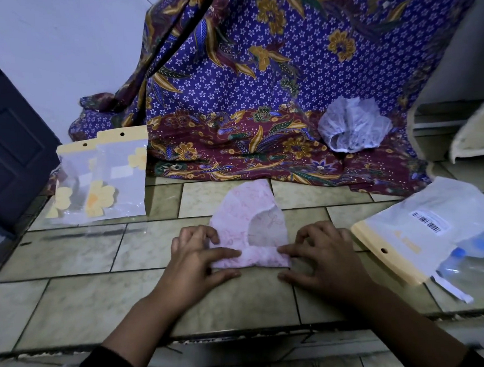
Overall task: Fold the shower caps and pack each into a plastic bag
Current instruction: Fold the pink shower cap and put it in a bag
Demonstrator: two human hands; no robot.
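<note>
A pink shower cap (pixel 248 211) lies flattened on the tiled floor in the middle, its near edge turned up into a narrow band. My left hand (pixel 199 255) pinches the band's left end between thumb and fingers. My right hand (pixel 323 255) pinches the right end, thumb on the floor. A white shower cap (pixel 354 125) sits crumpled on the batik cloth at the back right. Two empty plastic bags (pixel 114 173) with yellow flowers and yellow header strips lie at the left. Packed bags (pixel 422 230) with a barcode label lie at the right.
A purple and maroon batik cloth (pixel 258 84) hangs behind and spreads onto the floor. A dark door (pixel 6 139) stands at the far left. A cream board edge (pixel 476 134) leans at the far right. A floor step edge (pixel 243 334) runs near me.
</note>
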